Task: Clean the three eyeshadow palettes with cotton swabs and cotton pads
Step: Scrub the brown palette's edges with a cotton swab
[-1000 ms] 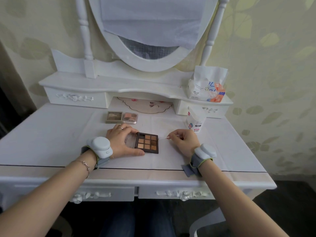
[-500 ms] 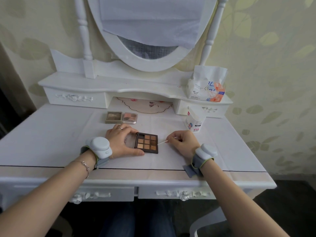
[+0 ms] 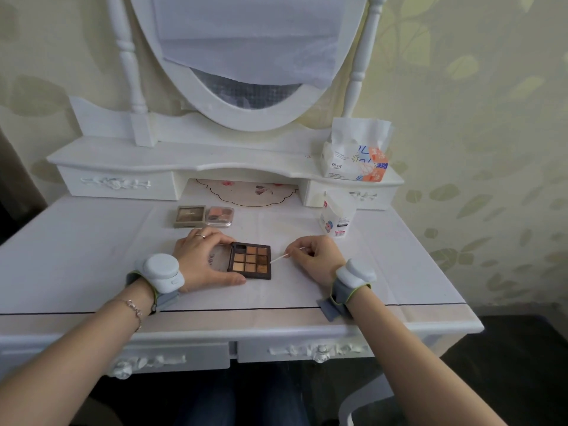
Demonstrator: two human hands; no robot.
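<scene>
**Swab at the edge of the open palette**

Near the front middle of the white-covered desk (image 3: 92,241): an open dark-framed eyeshadow palette (image 3: 250,260) of nine brown and tan pans, its clear lid (image 3: 218,258) folded flat to the left. Curled over that lid, the left hand (image 3: 203,256) (a thin ring on one finger), fingers along the far edge and thumb pressed along the near edge, gripping the palette in place. To the right, the right hand (image 3: 316,259), fingers bunched, pinching a thin white cotton swab (image 3: 284,256) between thumb and forefinger. Swab slanted down to the left, its tip at the palette's right edge, beside the lower right pan; touching or just short, cannot tell.

Behind the left hand, side by side and touching: a closed square taupe eyeshadow palette (image 3: 189,216) and a small clear-lidded palette of pink and peach shades (image 3: 219,216). Further right, near the drawer unit, an upright white packet with red and blue print (image 3: 336,218) (contents not legible). On the raised shelf (image 3: 184,158) above, a soft pack of white tissues (image 3: 356,155) with one sheet standing out of the top. On both wrists, grey strapped devices with white round housings.
</scene>
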